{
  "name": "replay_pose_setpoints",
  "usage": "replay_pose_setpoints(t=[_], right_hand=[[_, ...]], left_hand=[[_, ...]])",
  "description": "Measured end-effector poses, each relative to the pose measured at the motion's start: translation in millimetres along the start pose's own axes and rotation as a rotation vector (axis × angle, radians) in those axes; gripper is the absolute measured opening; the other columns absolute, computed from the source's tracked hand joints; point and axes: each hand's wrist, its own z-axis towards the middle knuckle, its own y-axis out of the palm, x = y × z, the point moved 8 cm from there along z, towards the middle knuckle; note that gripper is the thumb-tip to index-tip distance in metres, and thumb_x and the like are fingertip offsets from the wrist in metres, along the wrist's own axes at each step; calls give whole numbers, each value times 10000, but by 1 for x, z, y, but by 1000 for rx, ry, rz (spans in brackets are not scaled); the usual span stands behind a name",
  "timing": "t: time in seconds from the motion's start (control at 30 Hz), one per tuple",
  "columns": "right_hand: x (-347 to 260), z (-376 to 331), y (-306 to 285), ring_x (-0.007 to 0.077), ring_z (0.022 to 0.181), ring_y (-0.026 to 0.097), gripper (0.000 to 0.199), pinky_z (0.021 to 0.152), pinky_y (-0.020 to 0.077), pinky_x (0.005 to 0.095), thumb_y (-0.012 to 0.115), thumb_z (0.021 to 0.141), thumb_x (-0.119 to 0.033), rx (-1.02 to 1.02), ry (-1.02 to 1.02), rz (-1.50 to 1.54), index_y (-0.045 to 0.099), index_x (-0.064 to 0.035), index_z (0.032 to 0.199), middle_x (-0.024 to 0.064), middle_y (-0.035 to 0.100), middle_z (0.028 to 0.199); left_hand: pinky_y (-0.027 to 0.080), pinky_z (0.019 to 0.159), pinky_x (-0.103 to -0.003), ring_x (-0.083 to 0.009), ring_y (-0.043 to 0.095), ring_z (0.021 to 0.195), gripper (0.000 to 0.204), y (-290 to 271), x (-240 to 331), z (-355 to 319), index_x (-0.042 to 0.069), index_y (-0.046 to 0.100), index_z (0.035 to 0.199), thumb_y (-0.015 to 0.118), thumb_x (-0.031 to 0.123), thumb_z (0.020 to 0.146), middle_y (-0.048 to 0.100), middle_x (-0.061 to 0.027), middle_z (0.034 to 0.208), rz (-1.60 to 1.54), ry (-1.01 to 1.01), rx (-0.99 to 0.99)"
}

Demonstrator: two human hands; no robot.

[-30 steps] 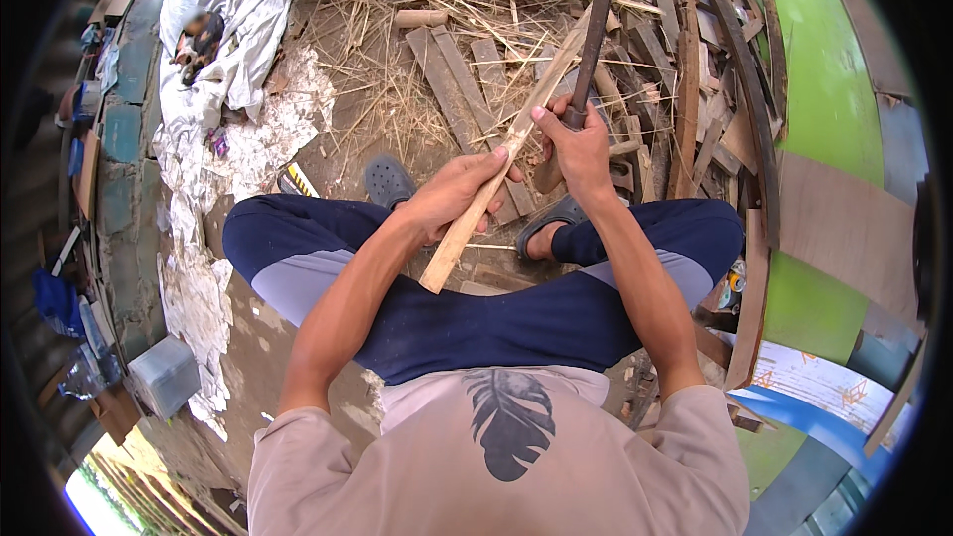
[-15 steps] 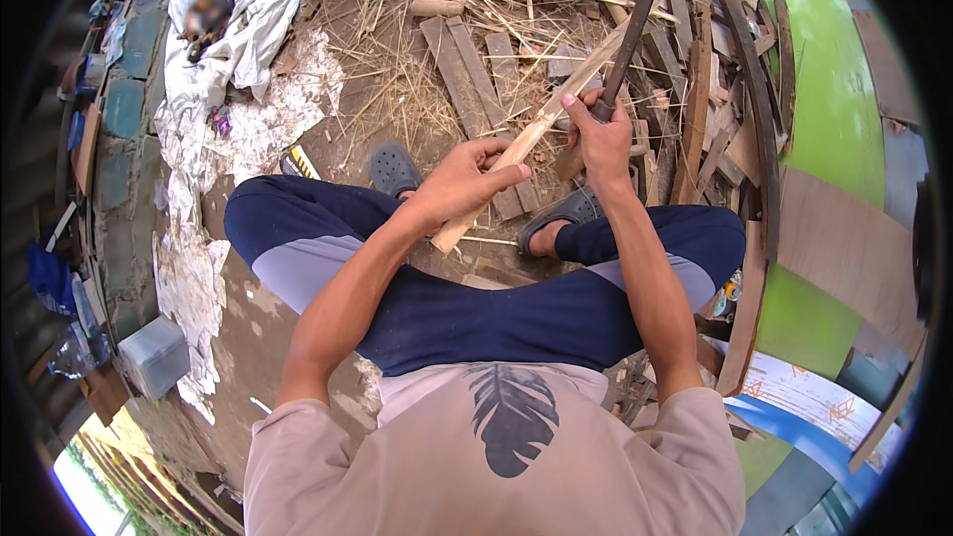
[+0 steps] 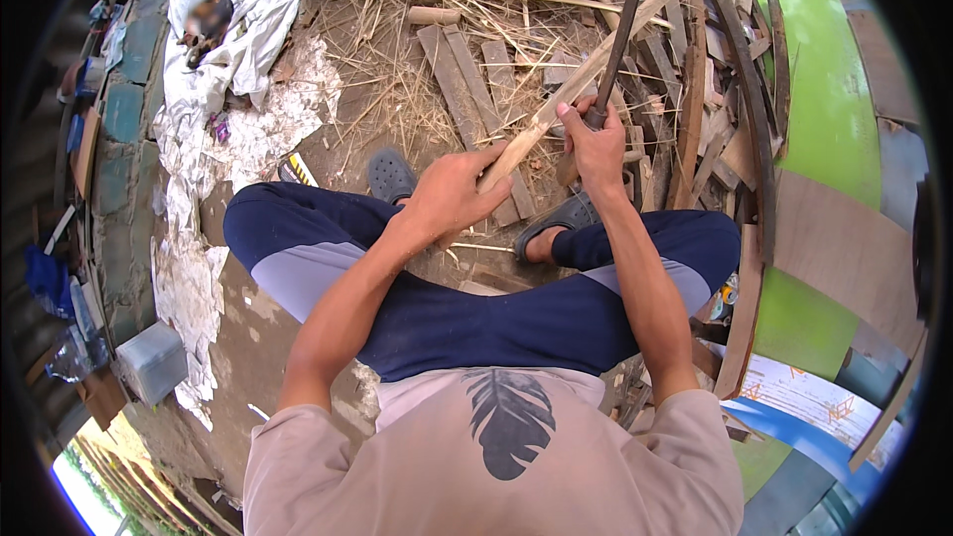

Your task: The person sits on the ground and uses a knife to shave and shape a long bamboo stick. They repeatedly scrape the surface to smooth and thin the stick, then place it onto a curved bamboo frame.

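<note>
My left hand is closed around the near end of a long pale wooden strip, which slants away to the far right. Rough, whittled-looking patches mark the strip just beyond that hand. In my right hand is a machete; its long dark blade points away from me. A brown wooden handle end shows below the fist. The blade runs close beside the strip and crosses over it in view; whether they touch, I cannot tell.
Between my feet and beyond lie short boards and loose straw-like shavings. Scrap wood piles up on the right, beside green panels. At far left, a white cloth bears a small dark-and-brown animal. A clear plastic box sits left.
The strip has slid away to the upper right, and its near end is now hidden in my left hand. The machete blade has tilted slightly more upright, shifting left at its far end.
</note>
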Motion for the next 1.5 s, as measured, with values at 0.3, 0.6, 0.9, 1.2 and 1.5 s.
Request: replay_pose_setpoints(t=[0.3, 0.6, 0.9, 1.2, 1.5], right_hand=[[5, -4, 12, 51, 500, 476, 257, 452, 363, 219, 752, 865, -114, -17, 15, 138, 501, -94, 915, -32, 521, 620], [18, -2, 15, 52, 585, 440, 238, 537, 352, 256, 741, 877, -202, -18, -39, -79, 544, -70, 862, -34, 526, 653], [2, 5, -14, 117, 614, 509, 397, 584, 417, 313, 719, 873, -399, 90, 38, -363, 612, -19, 830, 25, 589, 663], [-2, -17, 17, 279, 558, 555, 568, 565, 436, 384, 543, 957, -548, -149, -117, -500, 648, 8, 913, 137, 571, 627], [-34, -56, 52, 361, 582, 625, 477, 513, 474, 449, 590, 932, -502, -196, -549, -776, 602, -44, 799, 153, 621, 677]], left_hand=[[534, 730, -382, -283, 694, 811, 395, 19, -32, 8, 2, 569, 1153, 680, 289, 905, 698, -186, 897, -75, -143, 72], [378, 463, -243, -64, 504, 535, 325, 28, -44, 17, 5, 587, 1044, 659, 310, 953, 620, -29, 670, -365, -287, 125], [423, 492, -283, -109, 541, 514, 344, 5, -61, 21, -3, 613, 1046, 521, 327, 1019, 663, -56, 686, -337, -238, 247], [465, 552, -309, -122, 587, 591, 289, 1, -52, 22, -26, 617, 1060, 502, 231, 996, 707, -86, 795, -408, -240, 249], [398, 509, -240, -66, 470, 584, 290, 21, -36, 13, -25, 524, 1203, 528, 171, 990, 534, -3, 768, -671, -317, -146]])
